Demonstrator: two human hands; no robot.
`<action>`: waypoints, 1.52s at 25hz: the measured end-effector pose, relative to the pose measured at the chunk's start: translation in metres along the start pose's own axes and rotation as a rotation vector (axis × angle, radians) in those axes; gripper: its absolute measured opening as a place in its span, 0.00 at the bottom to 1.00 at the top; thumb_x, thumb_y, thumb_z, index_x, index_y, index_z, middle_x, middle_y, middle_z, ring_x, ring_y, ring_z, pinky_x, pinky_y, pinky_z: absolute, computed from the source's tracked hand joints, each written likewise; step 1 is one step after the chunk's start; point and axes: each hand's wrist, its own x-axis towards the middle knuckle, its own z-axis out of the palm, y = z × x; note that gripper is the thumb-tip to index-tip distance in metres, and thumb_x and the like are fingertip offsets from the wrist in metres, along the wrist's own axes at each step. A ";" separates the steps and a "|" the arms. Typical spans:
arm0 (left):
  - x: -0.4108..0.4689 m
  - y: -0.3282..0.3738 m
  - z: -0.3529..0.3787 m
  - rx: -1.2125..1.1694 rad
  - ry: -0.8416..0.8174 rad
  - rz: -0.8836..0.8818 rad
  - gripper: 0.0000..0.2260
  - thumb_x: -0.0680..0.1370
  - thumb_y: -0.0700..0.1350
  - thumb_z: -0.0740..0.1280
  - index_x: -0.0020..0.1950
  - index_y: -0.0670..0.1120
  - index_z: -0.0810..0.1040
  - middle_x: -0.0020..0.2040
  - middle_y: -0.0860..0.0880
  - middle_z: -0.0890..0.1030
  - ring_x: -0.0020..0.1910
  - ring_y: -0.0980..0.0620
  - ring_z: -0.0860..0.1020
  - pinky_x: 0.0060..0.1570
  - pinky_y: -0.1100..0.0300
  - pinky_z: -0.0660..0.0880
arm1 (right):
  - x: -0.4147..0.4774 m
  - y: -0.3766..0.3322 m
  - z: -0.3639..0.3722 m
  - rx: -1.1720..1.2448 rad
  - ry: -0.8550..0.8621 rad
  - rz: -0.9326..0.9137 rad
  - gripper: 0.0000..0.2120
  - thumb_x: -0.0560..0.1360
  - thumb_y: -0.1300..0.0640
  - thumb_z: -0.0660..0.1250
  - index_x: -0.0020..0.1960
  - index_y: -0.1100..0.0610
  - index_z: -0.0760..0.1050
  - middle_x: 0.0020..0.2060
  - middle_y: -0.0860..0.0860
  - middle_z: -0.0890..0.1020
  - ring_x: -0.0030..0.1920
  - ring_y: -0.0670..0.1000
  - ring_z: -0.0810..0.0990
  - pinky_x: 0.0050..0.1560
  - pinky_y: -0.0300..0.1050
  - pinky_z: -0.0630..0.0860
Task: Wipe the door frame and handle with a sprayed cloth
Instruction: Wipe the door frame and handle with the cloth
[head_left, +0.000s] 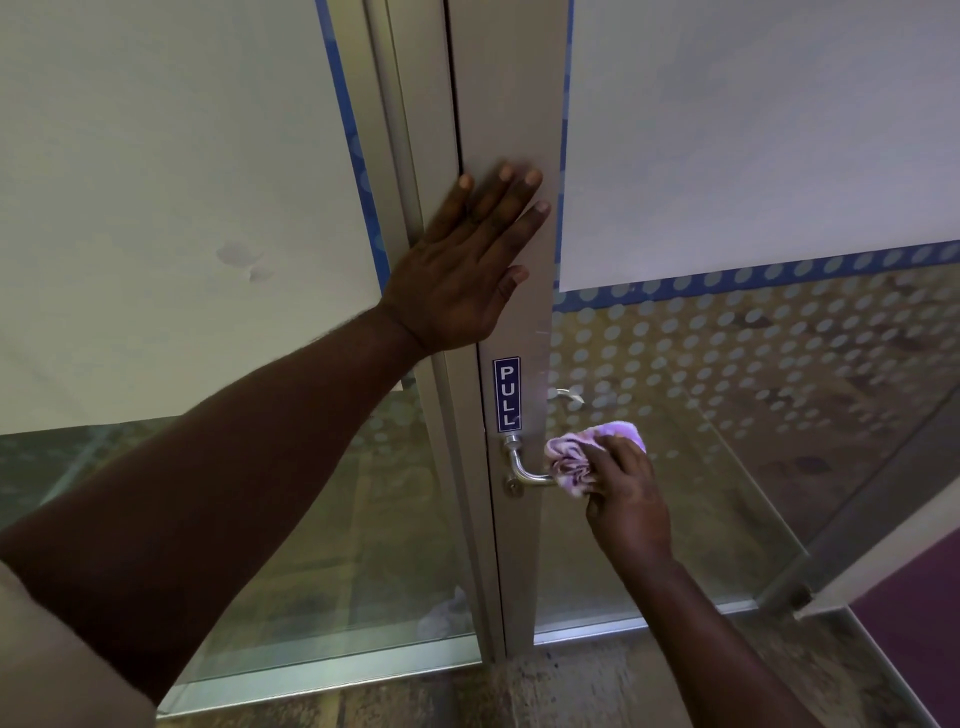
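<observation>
While I look down through the head camera, I see the left hand (464, 262) lying flat and open against the grey metal door frame (511, 104), with the fingers spread and pointing upward and the palm pressed on the metal. It holds nothing. Its bare forearm crosses the picture from the lower left corner.

Lower on the same frame there is a blue sticker (506, 394) with the word PULL in white letters, placed just above the silver door handle (524, 465). The handle comes out of the frame, bends, and goes to the right. The right hand (626, 499) is closed around a bunched purple and white cloth (584, 454), and the cloth is wrapped on the outer end of the handle, so this end is hidden from me. A small keyhole (514, 487) sits just under the handle's base.

On both sides of the frame are glass panels (753, 156) with white frosted film, a blue edge and a pattern of pale dots lower down. Behind the glass I can see a second handle (567, 395).
</observation>
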 end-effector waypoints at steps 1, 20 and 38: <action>0.000 0.000 0.000 0.004 0.002 0.000 0.25 0.87 0.49 0.59 0.82 0.38 0.64 0.81 0.35 0.66 0.81 0.35 0.65 0.80 0.38 0.56 | 0.002 0.001 0.002 0.071 0.021 0.048 0.35 0.62 0.75 0.69 0.67 0.56 0.80 0.65 0.54 0.79 0.66 0.57 0.75 0.59 0.45 0.75; 0.001 0.000 -0.001 0.018 -0.003 0.016 0.25 0.87 0.49 0.58 0.81 0.37 0.65 0.80 0.34 0.67 0.80 0.33 0.66 0.80 0.39 0.55 | -0.021 0.009 0.041 1.476 0.381 1.031 0.26 0.73 0.77 0.60 0.61 0.54 0.78 0.38 0.54 0.78 0.27 0.46 0.76 0.26 0.38 0.72; 0.000 -0.001 0.002 0.003 -0.011 0.004 0.25 0.87 0.50 0.57 0.81 0.38 0.65 0.80 0.34 0.67 0.80 0.34 0.65 0.80 0.37 0.56 | -0.030 -0.055 0.079 1.839 0.102 1.206 0.20 0.74 0.75 0.52 0.33 0.53 0.64 0.21 0.47 0.60 0.19 0.44 0.62 0.18 0.35 0.60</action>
